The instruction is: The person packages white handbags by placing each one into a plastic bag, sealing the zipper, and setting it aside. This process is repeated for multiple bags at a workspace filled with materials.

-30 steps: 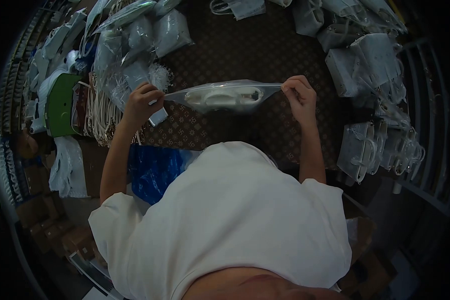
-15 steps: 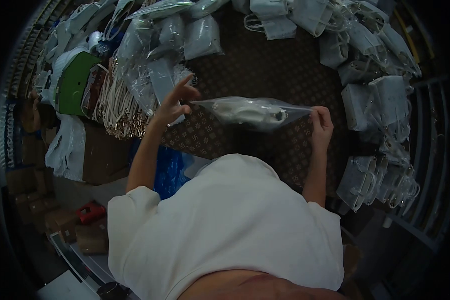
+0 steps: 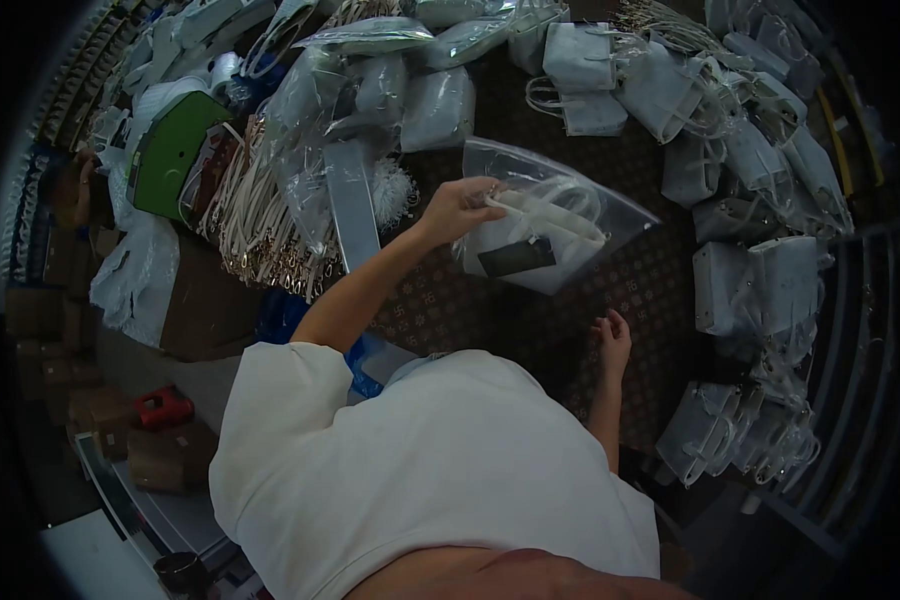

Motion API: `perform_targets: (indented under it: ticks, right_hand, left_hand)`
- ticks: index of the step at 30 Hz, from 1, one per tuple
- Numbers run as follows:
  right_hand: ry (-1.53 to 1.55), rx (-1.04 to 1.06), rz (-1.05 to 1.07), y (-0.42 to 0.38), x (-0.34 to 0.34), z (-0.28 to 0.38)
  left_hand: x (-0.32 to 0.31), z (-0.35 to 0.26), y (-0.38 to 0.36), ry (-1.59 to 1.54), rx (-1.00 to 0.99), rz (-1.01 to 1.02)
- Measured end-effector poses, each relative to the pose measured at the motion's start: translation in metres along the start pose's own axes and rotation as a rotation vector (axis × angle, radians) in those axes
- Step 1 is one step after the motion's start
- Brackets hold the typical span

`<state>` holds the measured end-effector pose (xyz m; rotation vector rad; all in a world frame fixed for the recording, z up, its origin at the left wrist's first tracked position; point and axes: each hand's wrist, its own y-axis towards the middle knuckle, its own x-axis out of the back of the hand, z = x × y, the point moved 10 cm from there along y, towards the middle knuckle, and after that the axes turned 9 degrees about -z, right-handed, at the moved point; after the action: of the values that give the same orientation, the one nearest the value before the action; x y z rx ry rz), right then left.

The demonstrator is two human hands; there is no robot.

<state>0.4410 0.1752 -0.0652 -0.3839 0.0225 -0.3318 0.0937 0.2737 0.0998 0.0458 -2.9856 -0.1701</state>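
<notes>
My left hand (image 3: 465, 210) is closed on the left side of a clear plastic bag (image 3: 610, 215), which hangs over the patterned table. Inside it sits a small white handbag (image 3: 560, 218) with looped handles, and a dark rectangle (image 3: 517, 258) shows low on its front. Lower right, my right hand (image 3: 613, 335) is apart from the bag, its fingers loosely curled but apart, with nothing visible in them.
Several bagged white handbags (image 3: 725, 285) line the table's right side. Wrapped bags (image 3: 438, 110) lie at the back. On the left are a bundle of white straps (image 3: 270, 215) with metal clasps, a green panel (image 3: 175, 155) and a cardboard box (image 3: 210, 310).
My right hand has let go of the plastic bag and dropped down toward me. My left hand has moved right and grips the bag, which now hangs tilted. The camera view has shifted.
</notes>
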Motion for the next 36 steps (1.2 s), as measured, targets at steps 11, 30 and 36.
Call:
perform_targets:
  ticks: [11,30,36]
  right_hand:
    - [-0.047,-0.112,-0.095,-0.001,0.011,-0.021]
    - [-0.313,-0.113,0.035,0.01,-0.008,-0.038]
    - [-0.372,-0.089,0.05,0.013,-0.012,-0.031]
  left_hand:
    - [0.237,-0.053,0.149,-0.404,-0.001,-0.693]
    - [0.179,0.12,-0.142,1.2,0.022,-0.652]
    - [0.18,0.126,-0.139,1.103,0.046,-0.715]
